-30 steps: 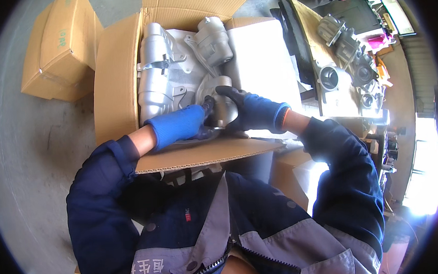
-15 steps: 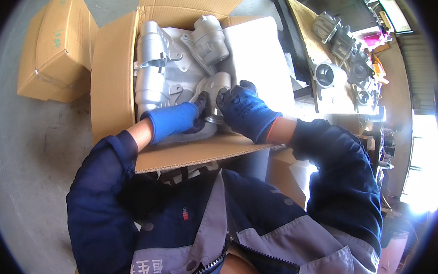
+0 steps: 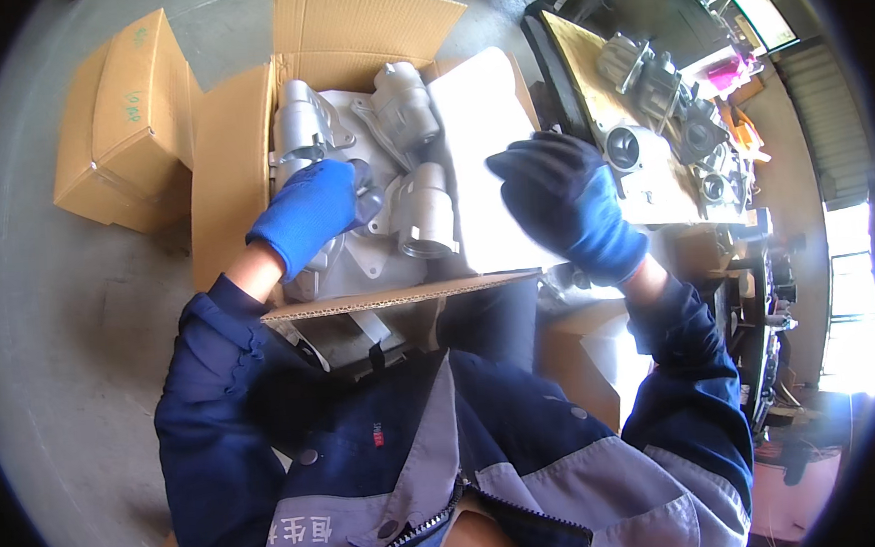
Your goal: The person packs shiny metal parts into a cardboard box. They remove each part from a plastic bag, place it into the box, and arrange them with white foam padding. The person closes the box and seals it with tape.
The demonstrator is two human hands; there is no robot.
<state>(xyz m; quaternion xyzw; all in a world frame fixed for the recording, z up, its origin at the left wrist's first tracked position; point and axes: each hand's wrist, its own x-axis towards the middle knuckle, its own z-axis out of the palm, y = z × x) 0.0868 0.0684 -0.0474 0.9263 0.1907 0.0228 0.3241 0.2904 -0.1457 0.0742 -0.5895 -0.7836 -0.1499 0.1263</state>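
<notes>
Left hand [image 3: 318,206] partly hides castings [image 3: 297,122] in open carton [image 3: 234,181], can't tell grip; right hand [image 3: 561,198] loosely spread near white sheet [image 3: 488,160]; closed carton [image 3: 123,122] left, loaded counter [image 3: 574,53] right.

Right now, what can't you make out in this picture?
All in the head view:
Left hand: whether it grips anything, hidden by its own back.
Lower-left silver part: mostly covered by that hand.
Closed carton: contents hidden by its cardboard.
Bright window: view outside washed out by glare.
</notes>
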